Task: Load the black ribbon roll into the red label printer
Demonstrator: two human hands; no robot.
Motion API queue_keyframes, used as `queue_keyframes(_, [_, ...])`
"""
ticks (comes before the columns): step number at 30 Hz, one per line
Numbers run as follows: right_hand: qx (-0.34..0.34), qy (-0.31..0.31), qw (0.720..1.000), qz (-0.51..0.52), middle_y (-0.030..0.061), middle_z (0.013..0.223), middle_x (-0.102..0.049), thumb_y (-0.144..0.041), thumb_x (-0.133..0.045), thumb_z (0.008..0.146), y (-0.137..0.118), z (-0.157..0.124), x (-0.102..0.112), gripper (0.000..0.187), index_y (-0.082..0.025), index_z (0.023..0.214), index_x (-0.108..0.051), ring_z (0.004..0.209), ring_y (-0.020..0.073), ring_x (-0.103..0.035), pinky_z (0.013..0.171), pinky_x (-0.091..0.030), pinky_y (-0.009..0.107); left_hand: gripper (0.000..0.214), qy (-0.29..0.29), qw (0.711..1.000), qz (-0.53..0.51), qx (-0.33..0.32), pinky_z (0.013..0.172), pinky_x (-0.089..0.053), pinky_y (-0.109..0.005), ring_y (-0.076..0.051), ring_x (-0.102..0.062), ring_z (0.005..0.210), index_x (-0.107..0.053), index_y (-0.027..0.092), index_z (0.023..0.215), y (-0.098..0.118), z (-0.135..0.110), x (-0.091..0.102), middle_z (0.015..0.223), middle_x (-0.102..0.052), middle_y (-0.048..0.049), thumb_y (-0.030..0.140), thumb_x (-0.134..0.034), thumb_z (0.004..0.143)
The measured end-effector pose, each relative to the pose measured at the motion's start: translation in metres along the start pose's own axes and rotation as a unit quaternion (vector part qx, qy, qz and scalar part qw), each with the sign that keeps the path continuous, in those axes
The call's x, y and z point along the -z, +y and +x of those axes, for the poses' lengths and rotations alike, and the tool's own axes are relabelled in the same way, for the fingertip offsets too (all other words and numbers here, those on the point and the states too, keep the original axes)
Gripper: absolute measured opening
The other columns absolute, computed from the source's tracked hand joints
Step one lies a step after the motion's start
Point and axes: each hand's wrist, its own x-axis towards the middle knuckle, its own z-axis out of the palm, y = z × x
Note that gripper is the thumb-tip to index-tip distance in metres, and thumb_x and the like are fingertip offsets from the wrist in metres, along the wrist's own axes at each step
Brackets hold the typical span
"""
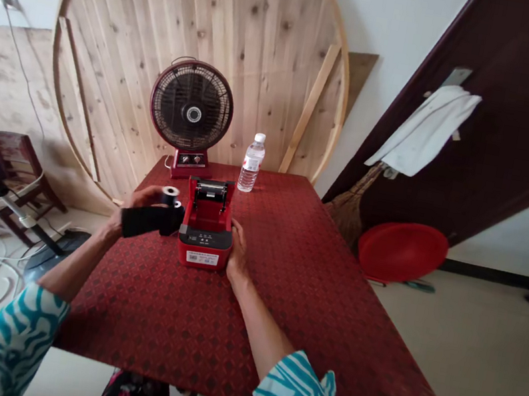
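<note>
A small red and black label printer (205, 242) stands on the table with its lid up, showing a roller inside. My right hand (236, 251) grips the printer's right side, its fingers partly hidden behind the body. To the printer's left, my left hand (147, 196) is closed on a small paper roll (170, 196) with a pale end and a dark outer side. A wide black strip (145, 221) crosses in front of that hand; whether it belongs to the roll I cannot tell. Just below the roll, another pale round end (177, 204) shows beside a dark shape.
The table (278, 295) has a red patterned cover. Behind the printer stand a red table fan (192, 108) and a clear water bottle (251, 165). A large round wooden board (255, 41) leans on the wall. Right of the table are a broom (352, 206) and a red basin (402, 251).
</note>
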Motion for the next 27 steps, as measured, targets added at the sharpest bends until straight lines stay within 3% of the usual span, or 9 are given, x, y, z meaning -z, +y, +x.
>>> queue_keyframes(2, [0.007, -0.009, 1.000, 0.000, 0.0032, 0.114, -0.068, -0.052, -0.053, 0.081, 0.001, 0.000, 0.001, 0.043, -0.025, 0.114, -0.062, 0.113, 0.0218, -0.057, 0.092, -0.046, 0.038, 0.044, -0.107, 0.981, 0.148, -0.058, 0.083, -0.053, -0.035, -0.023, -0.067, 0.091, -0.066, 0.021, 0.110, 0.019, 0.013, -0.029, 0.101, -0.072, -0.0055, 0.038, -0.072, 0.069])
queue_keyframes(6, [0.010, -0.017, 1.000, 0.001, 0.0025, 0.113, -0.068, -0.052, -0.052, 0.082, 0.002, 0.000, 0.001, 0.042, -0.026, 0.114, -0.062, 0.113, 0.0216, -0.056, 0.094, -0.045, 0.038, 0.037, -0.191, 0.909, 0.360, -0.084, 0.087, -0.051, -0.034, -0.022, -0.067, 0.094, -0.064, 0.020, 0.112, 0.032, 0.030, -0.075, 0.103, -0.072, -0.0052, 0.027, -0.064, 0.076])
queue_keyframes(9, [0.008, -0.021, 1.000, 0.003, 0.0020, 0.113, -0.068, -0.051, -0.052, 0.082, 0.002, 0.000, 0.001, 0.041, -0.027, 0.115, -0.062, 0.112, 0.0213, -0.057, 0.094, -0.045, 0.037, 0.034, -0.216, 0.853, 0.471, -0.058, 0.088, -0.049, -0.033, -0.023, -0.066, 0.099, -0.066, 0.021, 0.112, 0.029, 0.040, -0.090, 0.107, -0.072, -0.0065, 0.022, -0.060, 0.079])
queue_keyframes(12, [0.004, -0.020, 1.000, 0.006, 0.0017, 0.113, -0.068, -0.050, -0.053, 0.082, 0.002, 0.001, 0.001, 0.041, -0.027, 0.115, -0.062, 0.111, 0.0211, -0.057, 0.094, -0.046, 0.037, 0.035, -0.247, 0.824, 0.509, -0.036, 0.084, -0.050, -0.030, -0.024, -0.066, 0.100, -0.068, 0.024, 0.111, 0.027, 0.052, -0.092, 0.108, -0.072, -0.0059, 0.019, -0.059, 0.078])
queue_keyframes(17, [0.001, -0.007, 1.000, -0.004, 0.0020, 0.109, -0.069, -0.052, -0.055, 0.080, -0.002, 0.001, 0.000, 0.041, -0.027, 0.112, -0.064, 0.110, 0.0212, -0.058, 0.094, -0.047, 0.037, 0.031, -0.263, 0.828, 0.492, -0.057, 0.074, -0.050, -0.028, -0.024, -0.069, 0.087, -0.073, 0.026, 0.103, 0.022, 0.063, -0.082, 0.096, -0.075, -0.0055, 0.021, -0.059, 0.075])
queue_keyframes(22, [0.008, -0.007, 1.000, -0.016, 0.0019, 0.110, -0.069, -0.053, -0.055, 0.080, -0.003, -0.004, 0.001, 0.041, -0.027, 0.111, -0.065, 0.111, 0.0212, -0.058, 0.093, -0.047, 0.037, 0.031, -0.242, 0.834, 0.489, -0.083, 0.084, -0.047, -0.034, -0.028, -0.068, 0.091, -0.076, 0.030, 0.092, 0.006, 0.061, -0.085, 0.094, -0.076, -0.0046, 0.019, -0.066, 0.066])
queue_keyframes(27, [-0.007, 0.010, 1.000, -0.018, 0.0031, 0.121, -0.066, -0.054, -0.057, 0.077, -0.016, 0.011, -0.002, 0.045, -0.026, 0.113, -0.063, 0.115, 0.0218, -0.057, 0.101, -0.042, 0.039, 0.025, -0.286, 0.840, 0.454, -0.078, 0.088, -0.044, -0.037, -0.028, -0.068, 0.090, -0.076, 0.030, 0.075, -0.003, 0.064, -0.093, 0.085, -0.076, -0.0031, 0.014, -0.067, 0.059])
